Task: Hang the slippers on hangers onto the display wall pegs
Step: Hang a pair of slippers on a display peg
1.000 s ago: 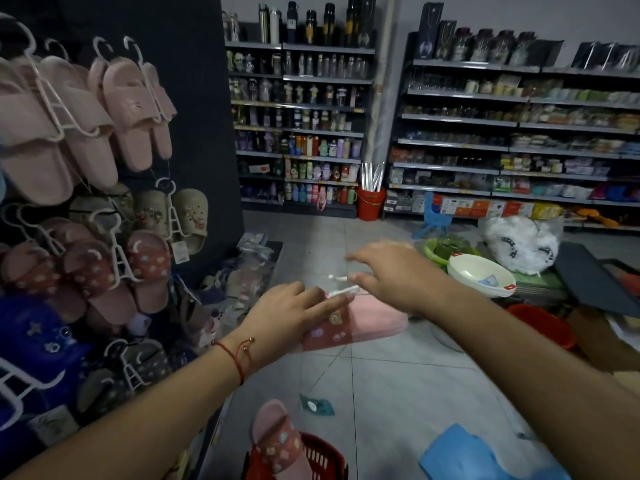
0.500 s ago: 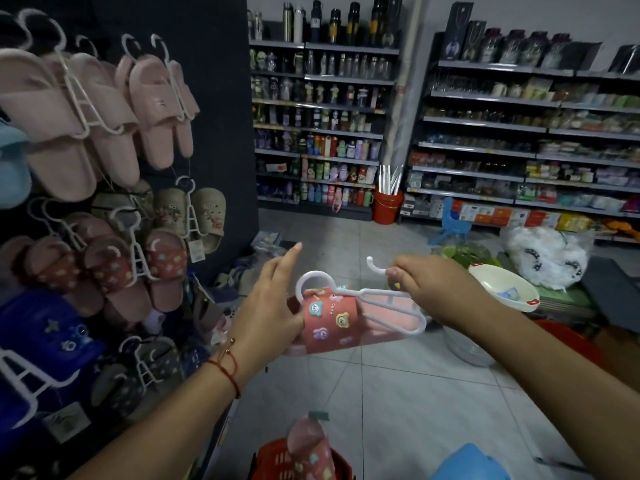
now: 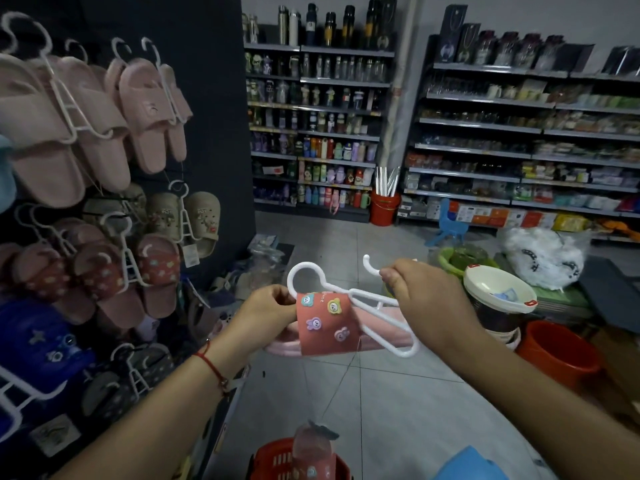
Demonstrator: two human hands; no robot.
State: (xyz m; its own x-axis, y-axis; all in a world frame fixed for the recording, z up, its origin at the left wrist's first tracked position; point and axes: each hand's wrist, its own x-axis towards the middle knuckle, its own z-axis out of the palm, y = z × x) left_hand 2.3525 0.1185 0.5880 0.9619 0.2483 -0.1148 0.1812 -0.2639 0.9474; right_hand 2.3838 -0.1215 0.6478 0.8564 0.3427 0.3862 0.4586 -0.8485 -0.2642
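The display wall on the left is already packed with hung pairs, and the left hand is pinching the pink slipper by its strap edge while the right hand is curled round the white hanger near its hook. Looks like they're mid-fitting it, so next the hanger has to seat properly before it swings over to a free peg. Can't spot an open peg in that dark wall, and the slipper's sole is mostly hidden behind the strap and hands.
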